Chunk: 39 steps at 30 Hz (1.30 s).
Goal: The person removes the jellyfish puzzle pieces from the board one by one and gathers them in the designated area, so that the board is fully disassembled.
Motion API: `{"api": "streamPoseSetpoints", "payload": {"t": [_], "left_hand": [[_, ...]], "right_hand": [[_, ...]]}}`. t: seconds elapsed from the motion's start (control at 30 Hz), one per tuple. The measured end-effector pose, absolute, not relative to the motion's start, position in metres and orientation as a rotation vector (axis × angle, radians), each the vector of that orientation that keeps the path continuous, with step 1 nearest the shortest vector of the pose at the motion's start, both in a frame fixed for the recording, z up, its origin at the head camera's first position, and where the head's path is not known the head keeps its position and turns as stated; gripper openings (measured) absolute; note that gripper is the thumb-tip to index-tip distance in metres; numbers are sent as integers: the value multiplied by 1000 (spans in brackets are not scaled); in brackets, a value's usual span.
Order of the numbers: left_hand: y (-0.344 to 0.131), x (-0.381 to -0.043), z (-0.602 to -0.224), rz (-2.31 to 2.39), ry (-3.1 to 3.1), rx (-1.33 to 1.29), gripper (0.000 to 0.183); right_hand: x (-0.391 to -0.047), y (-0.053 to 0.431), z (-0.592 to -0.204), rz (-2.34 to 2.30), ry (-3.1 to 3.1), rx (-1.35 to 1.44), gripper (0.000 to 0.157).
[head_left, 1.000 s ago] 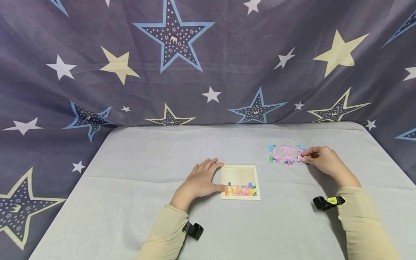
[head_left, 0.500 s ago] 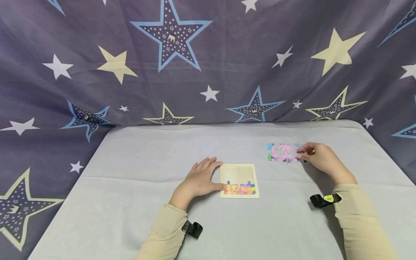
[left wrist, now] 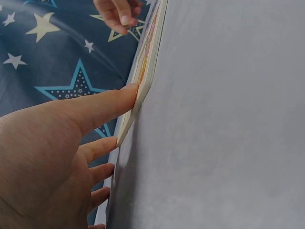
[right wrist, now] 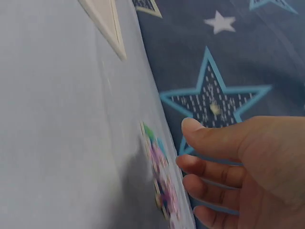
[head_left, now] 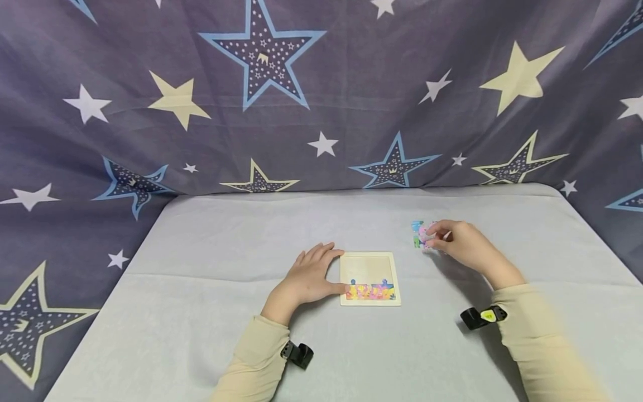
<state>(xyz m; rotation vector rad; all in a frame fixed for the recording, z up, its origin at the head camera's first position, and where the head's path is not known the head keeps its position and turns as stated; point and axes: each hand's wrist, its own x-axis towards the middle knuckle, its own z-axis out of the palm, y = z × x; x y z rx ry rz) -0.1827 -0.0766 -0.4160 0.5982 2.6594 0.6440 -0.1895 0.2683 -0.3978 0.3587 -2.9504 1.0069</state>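
Observation:
My left hand point(head_left: 305, 283) rests at the left side of a small pale puzzle tray point(head_left: 396, 273), thumb and a fingertip touching its rim. In the left wrist view the thumb lies straight against the tray's edge point(left wrist: 151, 71). A row of colourful puzzle pieces point(head_left: 370, 292) fills the tray's near part; bare board shows behind it. My right hand point(head_left: 472, 248) hovers over loose puzzle pieces point(head_left: 417, 228) to the tray's right, covering most of them in the head view. From the right wrist, thumb and fingers point(right wrist: 209, 171) stand apart beside the pieces point(right wrist: 162, 176), with no piece visible between them.
A light grey cloth point(head_left: 226, 335) covers the table. Behind it hangs a dark curtain point(head_left: 301, 117) printed with stars. Each wrist wears a black camera, the left one point(head_left: 300, 355) near the tray's front left and the right one point(head_left: 474, 318) out to the right.
My right hand has moved left from the right end of the loose pieces to hover over their middle. My left hand and the tray stay put; the head view shifts slightly.

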Motion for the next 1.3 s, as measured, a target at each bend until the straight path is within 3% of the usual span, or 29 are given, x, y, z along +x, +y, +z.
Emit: {"api": "streamPoseSetpoints", "payload": {"t": [0.53, 1.3], "left_hand": [[-78, -183, -414, 641, 2667, 610, 80], [-79, -184, -415, 618, 2673, 633, 79]], "right_hand": [[-176, 216, -391, 1057, -2986, 507, 21], [-158, 170, -391, 1295, -2949, 509, 15]]}}
